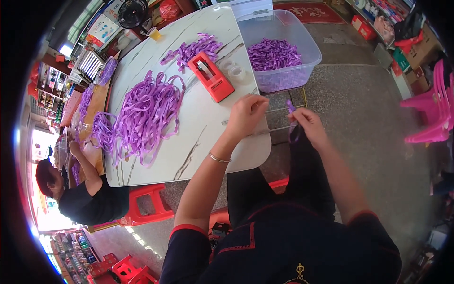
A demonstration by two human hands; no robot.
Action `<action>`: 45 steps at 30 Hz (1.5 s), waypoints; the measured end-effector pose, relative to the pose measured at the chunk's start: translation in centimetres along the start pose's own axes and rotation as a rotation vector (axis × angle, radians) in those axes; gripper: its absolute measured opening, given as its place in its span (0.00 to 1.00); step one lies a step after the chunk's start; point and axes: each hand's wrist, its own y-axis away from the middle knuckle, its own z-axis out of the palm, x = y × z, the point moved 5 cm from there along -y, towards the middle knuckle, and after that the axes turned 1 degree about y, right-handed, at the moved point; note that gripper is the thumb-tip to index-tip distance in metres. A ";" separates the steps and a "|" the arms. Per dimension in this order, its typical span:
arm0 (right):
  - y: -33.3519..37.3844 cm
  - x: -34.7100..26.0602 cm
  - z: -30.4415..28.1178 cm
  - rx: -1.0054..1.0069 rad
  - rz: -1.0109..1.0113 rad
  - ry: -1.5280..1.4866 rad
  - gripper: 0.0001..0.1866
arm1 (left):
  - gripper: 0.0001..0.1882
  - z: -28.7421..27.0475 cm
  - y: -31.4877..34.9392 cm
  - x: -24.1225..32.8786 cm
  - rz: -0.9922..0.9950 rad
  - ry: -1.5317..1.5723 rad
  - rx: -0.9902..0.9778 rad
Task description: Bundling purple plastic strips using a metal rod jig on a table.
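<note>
My right hand (309, 125) pinches a purple ribbon (290, 106) off the table's right edge. The ribbon is at the end of two thin metal rods (276, 128) that stick out past the table edge, and a loop of it hangs below my fingers. My left hand (247, 115) is over the table's near right corner, beside the rods, its fingers curled together; what they hold, if anything, is hidden. A red tape dispenser (211, 78) stands on the white marbled table (198, 137) beyond my left hand, with clear tape rolls (236, 72) beside it.
A big heap of purple ribbons (146, 113) lies on the table's left, a smaller pile (194, 49) farther back. A clear plastic bin (307, 42) of purple pieces stands beyond the right edge. Pink stools (432, 109) are at far right. Another person (90, 199) sits at left.
</note>
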 end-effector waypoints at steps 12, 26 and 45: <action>0.5 3.2 2.8 -0.030 0.101 -0.057 0.12 | 0.07 1.5 -0.9 0.2 0.078 -0.317 0.007; 4.2 1.7 2.9 -0.001 0.107 0.091 0.12 | 0.11 1.9 -1.2 0.3 0.027 -0.365 -0.084; 22.9 -6.0 2.5 -0.272 -0.249 0.588 0.05 | 0.14 2.3 -1.5 -0.2 -0.019 -0.428 -0.136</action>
